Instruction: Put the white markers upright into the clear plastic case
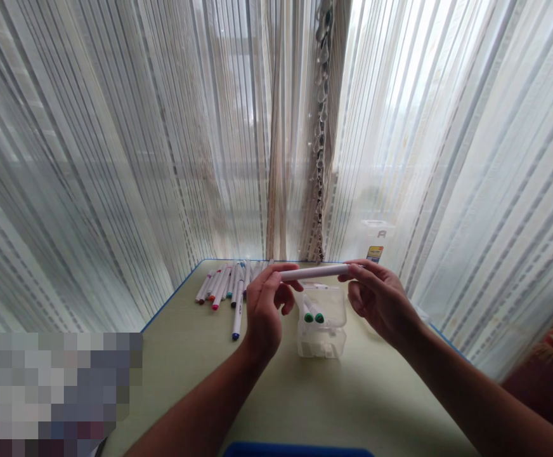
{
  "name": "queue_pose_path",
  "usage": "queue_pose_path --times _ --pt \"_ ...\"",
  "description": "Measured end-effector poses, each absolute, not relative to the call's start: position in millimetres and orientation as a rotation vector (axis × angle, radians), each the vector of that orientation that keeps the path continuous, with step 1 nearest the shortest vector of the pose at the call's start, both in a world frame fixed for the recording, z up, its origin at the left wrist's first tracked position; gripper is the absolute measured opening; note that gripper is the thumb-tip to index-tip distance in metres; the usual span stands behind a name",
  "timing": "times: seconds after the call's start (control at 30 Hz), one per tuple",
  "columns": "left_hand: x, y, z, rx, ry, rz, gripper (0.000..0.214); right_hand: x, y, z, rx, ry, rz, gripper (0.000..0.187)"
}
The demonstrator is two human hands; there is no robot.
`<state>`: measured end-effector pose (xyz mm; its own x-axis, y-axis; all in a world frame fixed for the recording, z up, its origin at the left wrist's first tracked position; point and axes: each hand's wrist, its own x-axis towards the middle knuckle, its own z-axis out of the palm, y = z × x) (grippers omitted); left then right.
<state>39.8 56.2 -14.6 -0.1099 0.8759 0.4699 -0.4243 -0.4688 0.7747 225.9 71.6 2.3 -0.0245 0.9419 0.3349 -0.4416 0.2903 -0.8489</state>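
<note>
A white marker [313, 273] is held level above the table, one end pinched by my left hand [266, 310] and the other end by my right hand [380, 297]. Both hands have their fingers closed on it. Just below the marker stands a clear plastic box [323, 329] with two green-capped markers [313, 315] inside. To the left, several markers with coloured caps [225, 287] lie in a loose row on the pale green table [276, 393].
Sheer striped curtains [115, 158] close in the table on the left, back and right. A beaded cord [321, 139] hangs at the middle. A clear container with a yellow label [376, 244] stands at the back right. A blue object [300, 449] lies at the near edge.
</note>
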Motion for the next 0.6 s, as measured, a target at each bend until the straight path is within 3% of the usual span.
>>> queue_pose_path --times 0.6 --pt "39.9 57.2 -14.2 1.188 0.614 1.727 0.028 226.2 70.0 5.3 -0.750 -1.011 1.167 0.037"
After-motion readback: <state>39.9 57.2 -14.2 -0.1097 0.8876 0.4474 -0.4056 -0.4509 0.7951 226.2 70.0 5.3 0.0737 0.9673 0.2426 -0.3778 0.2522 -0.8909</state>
